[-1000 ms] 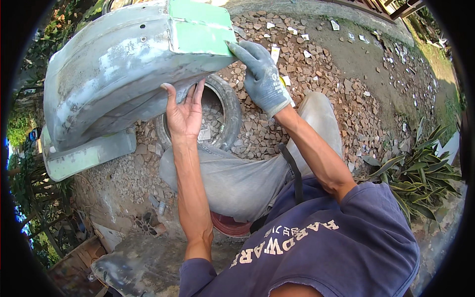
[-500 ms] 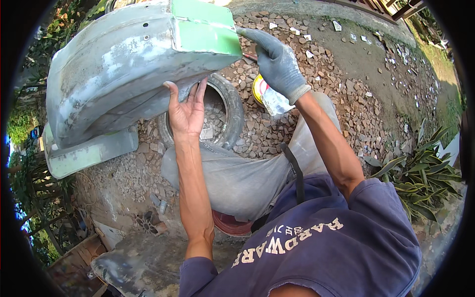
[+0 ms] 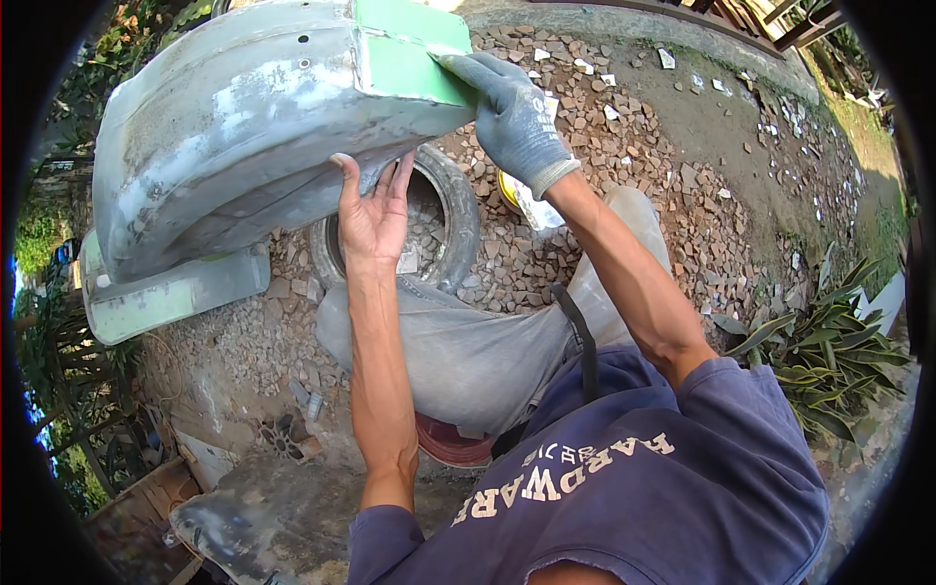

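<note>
A large curved metal fender (image 3: 224, 127), grey with whitish patches, fills the upper left. Its right end carries a light green section (image 3: 414, 73). Bare and palm up, my left hand (image 3: 378, 219) is under the fender's lower edge, with the fingers stretched against the underside and the thumb out to the side. In a grey work glove, my right hand (image 3: 512, 112) rests at the right side of the green section. Its index finger reaches across the green face, and the other fingers are bent together. Whether something small sits within them is hidden.
Beneath the fender, a tyre (image 3: 458, 229) lies on broken stones. Another grey-green panel (image 3: 175, 297) stands at the left. A yellow-and-white tub (image 3: 531, 203) is partly covered by my right arm. Leafy plants (image 3: 829, 351) grow at the right, and a reddish round object (image 3: 453, 444) lies below my leg.
My gloved right hand has moved left, from the green section's outer edge onto its face. The fender has shifted slightly up and right; my left hand stays beneath it.
</note>
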{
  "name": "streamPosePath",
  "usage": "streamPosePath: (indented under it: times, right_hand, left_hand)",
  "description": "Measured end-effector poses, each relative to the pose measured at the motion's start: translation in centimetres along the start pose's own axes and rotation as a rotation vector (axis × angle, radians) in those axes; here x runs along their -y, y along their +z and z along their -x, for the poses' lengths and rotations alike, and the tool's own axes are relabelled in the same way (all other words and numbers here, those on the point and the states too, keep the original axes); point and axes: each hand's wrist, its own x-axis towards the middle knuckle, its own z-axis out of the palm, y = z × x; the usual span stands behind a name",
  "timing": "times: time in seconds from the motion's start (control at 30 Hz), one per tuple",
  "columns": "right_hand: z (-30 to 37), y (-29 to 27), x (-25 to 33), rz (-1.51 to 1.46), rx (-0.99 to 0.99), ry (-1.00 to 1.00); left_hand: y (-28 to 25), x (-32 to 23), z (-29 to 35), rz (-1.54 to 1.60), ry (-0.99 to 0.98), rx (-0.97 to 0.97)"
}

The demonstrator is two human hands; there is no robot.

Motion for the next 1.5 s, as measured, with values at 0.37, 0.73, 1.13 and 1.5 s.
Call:
streamPosePath:
  times: [0.37, 0.73, 1.13, 1.5]
  right_hand:
    - [7.2, -2.4, 4.8, 0.023, 0.114, 0.116]
    - [-2.2, -2.9, 0.2, -0.175, 0.099, 0.273]
    - [-3.0, -0.9, -0.5, -0.087, 0.143, 0.148]
    - [-0.2, -0.8, 1.7, -0.062, 0.046, 0.068]
  left_hand:
    - [0.1, -0.1, 0.1, -0.008, -0.014, 0.013]
    - [-0.3, -0.1, 0.0, -0.006, 0.002, 0.001]
    - [-0.4, 0.0, 0.0, -0.012, 0.013, 0.007]
    - [-0.2, 0.1, -0.2, 0.002, -0.007, 0.015]
